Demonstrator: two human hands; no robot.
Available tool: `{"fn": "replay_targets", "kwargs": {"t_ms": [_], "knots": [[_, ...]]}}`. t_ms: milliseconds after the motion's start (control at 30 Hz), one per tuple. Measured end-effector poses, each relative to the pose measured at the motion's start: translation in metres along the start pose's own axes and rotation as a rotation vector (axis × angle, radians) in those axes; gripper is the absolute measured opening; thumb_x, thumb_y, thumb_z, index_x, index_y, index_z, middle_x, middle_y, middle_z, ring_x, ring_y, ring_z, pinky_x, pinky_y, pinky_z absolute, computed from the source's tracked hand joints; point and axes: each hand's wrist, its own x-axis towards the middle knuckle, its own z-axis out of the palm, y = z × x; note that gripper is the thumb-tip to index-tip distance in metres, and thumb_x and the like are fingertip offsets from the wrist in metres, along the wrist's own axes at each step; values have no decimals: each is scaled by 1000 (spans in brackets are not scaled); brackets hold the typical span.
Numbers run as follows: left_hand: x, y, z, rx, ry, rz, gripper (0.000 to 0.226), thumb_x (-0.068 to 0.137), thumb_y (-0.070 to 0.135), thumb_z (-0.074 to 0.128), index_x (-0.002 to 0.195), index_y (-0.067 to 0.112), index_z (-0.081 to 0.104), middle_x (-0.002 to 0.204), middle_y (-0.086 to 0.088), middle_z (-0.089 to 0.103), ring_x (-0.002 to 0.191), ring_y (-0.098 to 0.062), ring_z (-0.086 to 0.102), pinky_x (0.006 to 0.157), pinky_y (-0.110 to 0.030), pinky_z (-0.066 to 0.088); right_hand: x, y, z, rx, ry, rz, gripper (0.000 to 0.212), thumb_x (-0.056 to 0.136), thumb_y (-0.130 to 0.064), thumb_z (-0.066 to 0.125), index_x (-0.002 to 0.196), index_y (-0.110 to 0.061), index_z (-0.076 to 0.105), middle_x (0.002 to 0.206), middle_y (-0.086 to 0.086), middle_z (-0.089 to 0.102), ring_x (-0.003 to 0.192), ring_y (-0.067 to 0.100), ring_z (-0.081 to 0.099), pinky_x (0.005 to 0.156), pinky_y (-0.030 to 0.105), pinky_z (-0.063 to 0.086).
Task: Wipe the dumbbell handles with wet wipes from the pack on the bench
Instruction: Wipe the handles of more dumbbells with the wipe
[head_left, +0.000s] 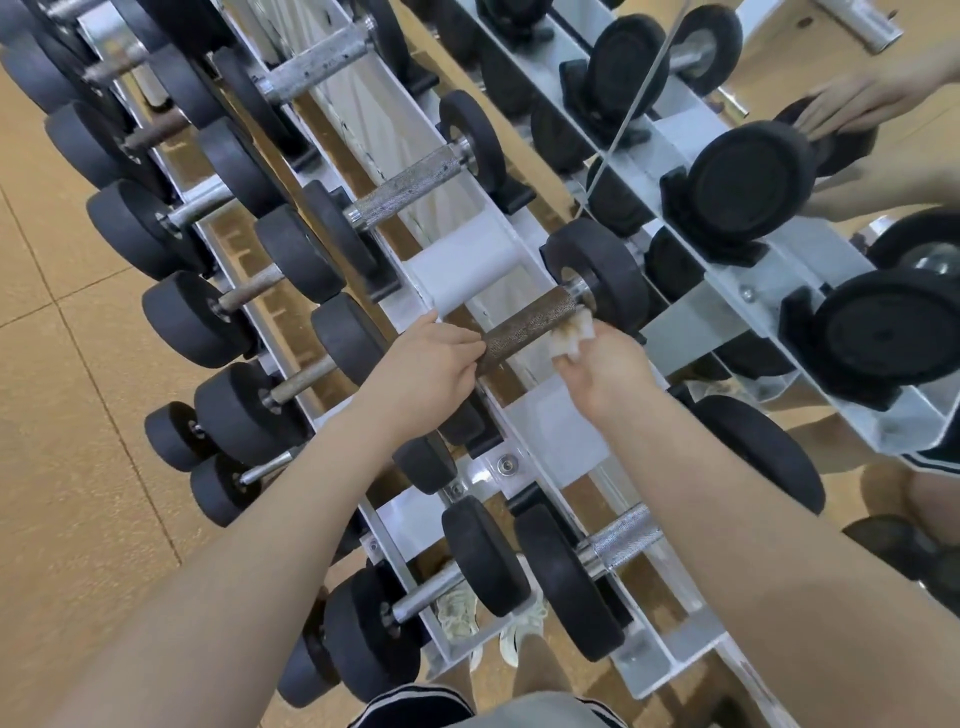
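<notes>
Holding the near end of a rusty brown metal dumbbell handle (524, 325), the left hand (426, 371) has its fingers curled round the bar. The right hand (605, 371) pinches a crumpled white wet wipe (571, 338) with brown stains on it. The wipe touches the far end of the same bar, just beside the round black weight (605, 275) on that end.

This dumbbell lies in the white metal rack (467, 270), on the top row. The rack holds many more dumbbells with round black ends. One with a shiny silver handle (408, 195) sits next to it, farther up the row. Another with a shiny handle (621, 540) sits closer to the person. A lower row on the left holds smaller dumbbells with thin handles (249, 291), some of them rusty.

A big mirror (779, 249) stands behind the rack and shows the rack and the hands again. Down below, between the rack's bars, two pale shoes (488, 618) stand on the tan floor (62, 364). The pack of wipes and the bench are not in the picture.
</notes>
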Motion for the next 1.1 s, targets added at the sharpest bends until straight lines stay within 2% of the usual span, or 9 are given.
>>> {"fn": "replay_targets", "kwargs": {"t_ms": [200, 367, 500, 567, 633, 800, 900, 1000, 1100], "knots": [[1, 3, -4, -7, 10, -19, 37, 93, 13, 35, 107, 0, 67, 110, -13, 66, 95, -30, 57, 92, -29, 31, -31, -13, 14, -790, -110, -322, 36, 98, -21, 36, 134, -19, 42, 134, 3, 43, 128, 20, 38, 88, 21, 36], [1, -1, -2, 2, -54, -22, 49, 88, 22, 28, 100, -1, 69, 105, -14, 68, 93, -31, 59, 92, -32, 33, -56, 7, 37, -317, -314, -126, 26, 94, -4, 42, 72, -18, 45, 74, -1, 44, 82, 20, 44, 51, 17, 35], [-2, 2, -5, -65, -47, -39, 45, 89, 23, 34, 113, 0, 64, 120, -13, 61, 111, -31, 54, 108, -42, 26, -62, 16, 28, -217, -348, -198, 27, 94, 2, 36, 111, 11, 55, 109, 24, 60, 104, 34, 56, 93, 43, 46], [-9, 6, -7, -91, 10, -77, 42, 92, 26, 43, 125, 2, 55, 132, -14, 51, 123, -31, 44, 111, -40, 20, -57, 10, 8, -292, -158, -396, 29, 94, 1, 37, 116, 7, 54, 111, 22, 61, 104, 32, 56, 86, 39, 46], [-17, 8, -4, -77, 139, -112, 56, 87, 36, 55, 133, 5, 47, 139, -15, 43, 129, -33, 37, 110, -40, 23, -49, 1, -9, -461, 24, -718, 38, 94, 4, 37, 128, -5, 50, 116, 10, 59, 98, 15, 56, 75, 26, 44], [-30, 6, 4, -158, 98, -363, 104, 66, 55, 73, 146, 12, 21, 152, -7, 22, 139, -24, 19, 114, -36, 17, -6, 9, 10, -1188, -19, -1199, 44, 84, 6, 49, 127, -5, 51, 132, 12, 54, 128, 27, 44, 112, 31, 22], [-31, 6, 2, -222, 134, -405, 100, 60, 55, 77, 137, 10, 33, 136, -5, 42, 125, -23, 38, 102, -33, 31, -5, 14, 30, -1205, -47, -1191, 29, 78, 2, 56, 105, -7, 60, 107, 11, 63, 109, 30, 53, 95, 33, 39], [-30, 4, 1, -166, 144, -391, 87, 55, 62, 76, 119, 13, 43, 117, -2, 51, 106, -21, 47, 89, -30, 34, -20, 15, 44, -1129, -278, -1247, 16, 86, -10, 53, 100, -10, 58, 100, 6, 61, 100, 24, 51, 77, 22, 26], [-31, 2, 0, -141, 85, -369, 99, 57, 61, 75, 132, 11, 37, 133, -4, 45, 119, -22, 42, 101, -32, 30, -25, 4, 37, -1189, -437, -1237, 25, 87, -3, 47, 109, -8, 58, 108, 7, 61, 104, 26, 52, 87, 28, 36]]}}
